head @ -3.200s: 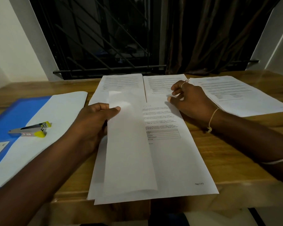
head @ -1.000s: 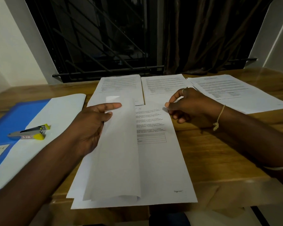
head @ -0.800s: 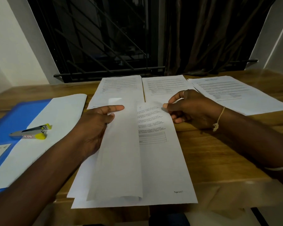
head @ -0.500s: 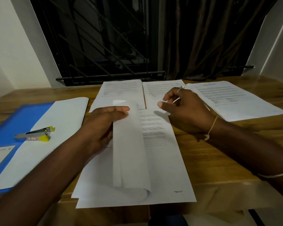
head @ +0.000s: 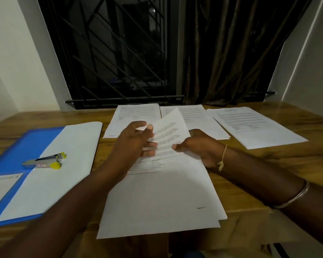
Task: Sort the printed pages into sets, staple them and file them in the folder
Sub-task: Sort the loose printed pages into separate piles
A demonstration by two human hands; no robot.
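A: Change noted. Half a second back the left hand [head: 136, 144] kept a sheet curled over the left of the front stack [head: 157, 202]. That curl is gone and the stack lies flat. A printed page [head: 170, 131] is now raised and tilted at centre frame. Same sheet or not, cannot tell

B: Hands?

A: Left: half-curled fingers at the page's left edge, blurred. Grip or mere touch, cannot tell. Right hand [head: 199, 148]: thumb on the page's right edge, holding it

B: Reading: still sorting, page probably bound for a set. Stapling not begun

A: Surroundings, from left of frame: blue folder [head: 32, 144] open, stapler [head: 45, 161] untouched on the white sheet [head: 67, 155] over it. Upper centre to right: left pile [head: 136, 114], middle pile [head: 196, 114], right pile [head: 254, 125], side by side on the table [head: 250, 164]

B: Obstructions?

A: Raised page hides part of the middle pile. Front stack seems to overhang the near edge and may slip
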